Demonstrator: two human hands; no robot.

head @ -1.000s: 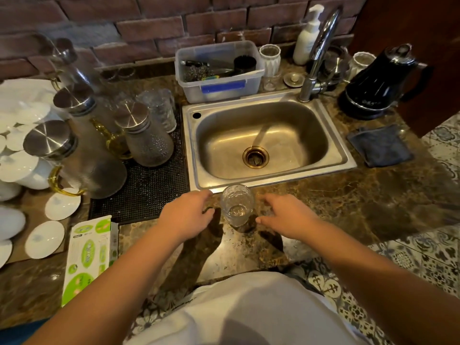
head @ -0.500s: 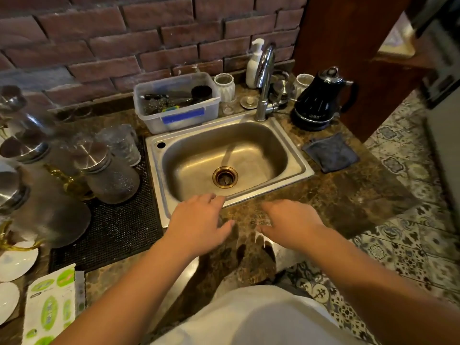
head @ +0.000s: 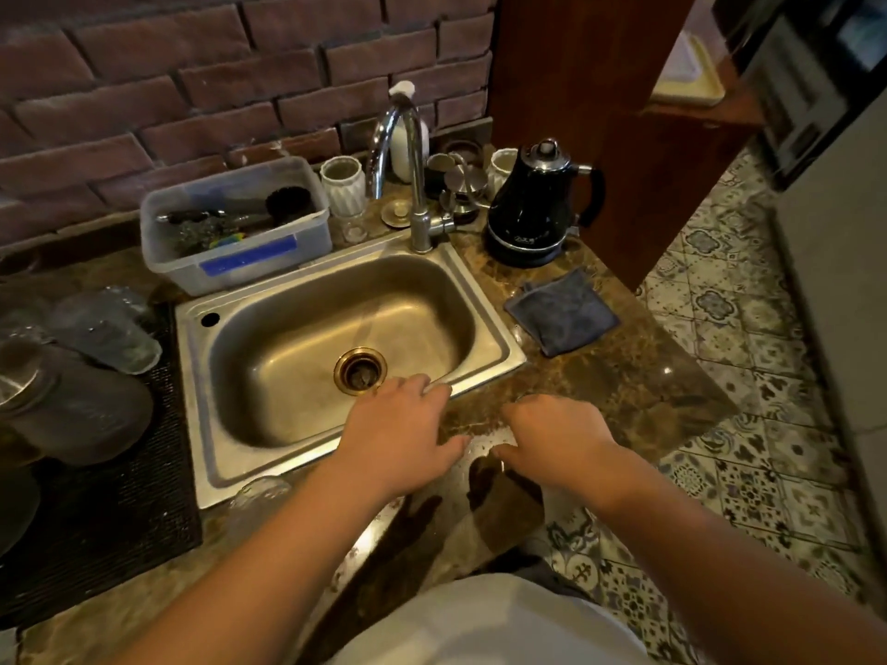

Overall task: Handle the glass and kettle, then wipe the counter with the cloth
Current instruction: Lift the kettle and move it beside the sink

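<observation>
Both forearms are bare to the frame's edge, no sleeves, watch or rings visible. A plain white shirt (head: 485,621) covers the torsо below, with dark fabric at its right edge.

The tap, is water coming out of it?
No. The tap is off: no stream falls from its spout, and the sink below holds no pooled water.

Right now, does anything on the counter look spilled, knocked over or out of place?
Nothing stands out. The kettle sits upright on its base, the cloth lies flat beside the sink, and both hands hover empty.
</observation>
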